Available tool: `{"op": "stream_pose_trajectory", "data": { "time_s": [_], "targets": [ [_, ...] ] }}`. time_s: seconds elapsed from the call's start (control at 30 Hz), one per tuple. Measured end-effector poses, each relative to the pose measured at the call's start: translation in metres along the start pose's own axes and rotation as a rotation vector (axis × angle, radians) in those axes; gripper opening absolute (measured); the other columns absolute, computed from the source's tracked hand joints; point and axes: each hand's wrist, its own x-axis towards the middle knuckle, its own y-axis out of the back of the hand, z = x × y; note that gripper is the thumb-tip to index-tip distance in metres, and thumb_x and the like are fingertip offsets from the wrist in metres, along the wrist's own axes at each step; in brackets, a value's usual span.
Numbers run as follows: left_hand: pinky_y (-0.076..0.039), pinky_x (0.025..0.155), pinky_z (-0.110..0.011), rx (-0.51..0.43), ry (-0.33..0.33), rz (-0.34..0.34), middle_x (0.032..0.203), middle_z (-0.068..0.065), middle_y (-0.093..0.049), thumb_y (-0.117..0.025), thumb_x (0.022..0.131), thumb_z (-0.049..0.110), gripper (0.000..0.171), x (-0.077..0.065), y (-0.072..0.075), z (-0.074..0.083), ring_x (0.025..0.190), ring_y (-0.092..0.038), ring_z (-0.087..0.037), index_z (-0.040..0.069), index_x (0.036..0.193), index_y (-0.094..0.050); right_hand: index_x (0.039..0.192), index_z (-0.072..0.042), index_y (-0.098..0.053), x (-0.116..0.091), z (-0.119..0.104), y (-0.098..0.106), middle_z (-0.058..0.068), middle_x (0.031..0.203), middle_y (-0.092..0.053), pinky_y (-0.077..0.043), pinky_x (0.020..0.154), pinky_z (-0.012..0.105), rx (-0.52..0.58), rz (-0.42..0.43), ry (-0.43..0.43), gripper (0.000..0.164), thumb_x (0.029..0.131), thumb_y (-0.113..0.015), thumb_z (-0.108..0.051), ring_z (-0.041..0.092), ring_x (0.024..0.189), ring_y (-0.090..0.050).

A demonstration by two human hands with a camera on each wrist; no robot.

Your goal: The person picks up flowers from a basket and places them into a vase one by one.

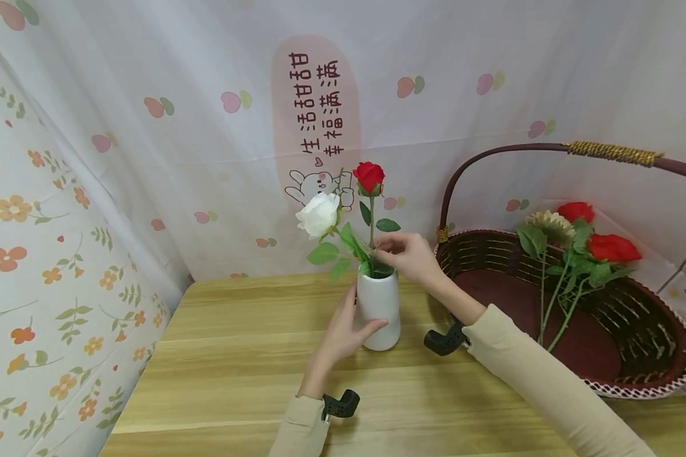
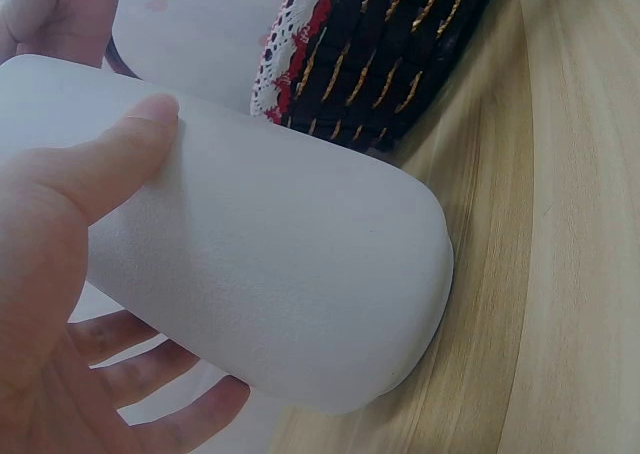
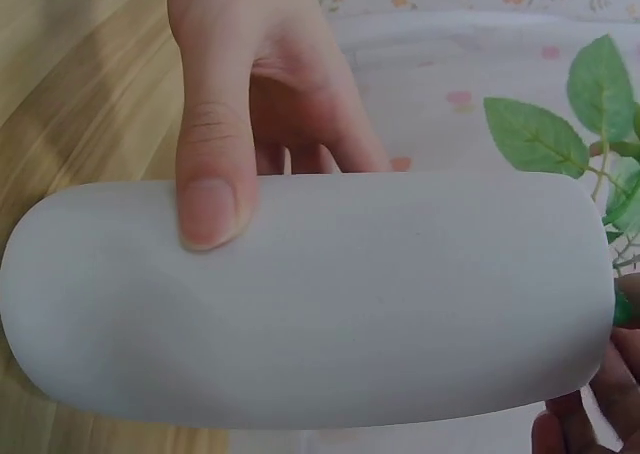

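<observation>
A white vase (image 1: 378, 311) stands upright on the wooden table. My left hand (image 1: 343, 330) grips its side, thumb across the front and fingers round the back, as the left wrist view shows on the vase (image 2: 270, 244). Over the mouth, my right hand (image 1: 408, 257) pinches the stem of a red rose (image 1: 369, 178), which rises upright from the vase. A white rose (image 1: 320, 214) leans left out of the same mouth, its green leaves (image 1: 322, 254) spreading over the rim. The stems' lower ends are hidden inside the vase. At the right wrist view's edge, only a few right fingertips (image 3: 575, 424) show.
To the right, a dark woven basket (image 1: 486, 244) with a tall handle (image 1: 503, 149) and lace trim holds red roses (image 1: 614, 247) and a pale flower (image 1: 551, 226). A printed curtain (image 1: 217, 158) hangs behind the wooden table (image 1: 223, 355).
</observation>
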Motion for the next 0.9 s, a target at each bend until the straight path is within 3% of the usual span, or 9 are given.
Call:
{"op": "stream_pose_trajectory", "data": {
  "time_s": [0.43, 0.7, 0.9],
  "targets": [
    [-0.035, 0.114, -0.049, -0.002, -0.01, 0.004, 0.16, -0.015, -0.031, -0.077, 0.09, 0.041, 0.097, 0.0, 0.0, -0.001, 0.143, -0.038, -0.029, 0.01, 0.161, -0.018, 0.111, 0.0, -0.075, -0.007, 0.006, 0.0, 0.014, 0.11, -0.073, -0.057, 0.086, 0.042, 0.041, -0.014, -0.065, 0.021, 0.094, -0.072, -0.011, 0.027, 0.096, -0.069],
    [-0.037, 0.113, -0.049, -0.019, -0.019, 0.01, 0.16, -0.013, -0.032, -0.077, 0.09, 0.04, 0.097, -0.001, 0.0, -0.001, 0.142, -0.039, -0.028, 0.011, 0.161, -0.018, 0.114, -0.002, -0.074, -0.01, 0.007, 0.008, 0.012, 0.113, -0.073, -0.054, 0.091, 0.042, 0.086, -0.066, -0.088, 0.024, 0.097, -0.07, -0.019, 0.026, 0.102, -0.067],
    [-0.036, 0.114, -0.048, -0.01, -0.021, 0.008, 0.16, -0.013, -0.032, -0.077, 0.091, 0.041, 0.097, 0.0, 0.0, -0.002, 0.142, -0.039, -0.028, 0.011, 0.161, -0.017, 0.114, -0.005, -0.074, -0.015, 0.012, 0.014, 0.009, 0.112, -0.073, -0.053, 0.092, 0.043, 0.089, -0.048, -0.103, 0.026, 0.098, -0.069, -0.025, 0.024, 0.104, -0.067]
  ]
}}
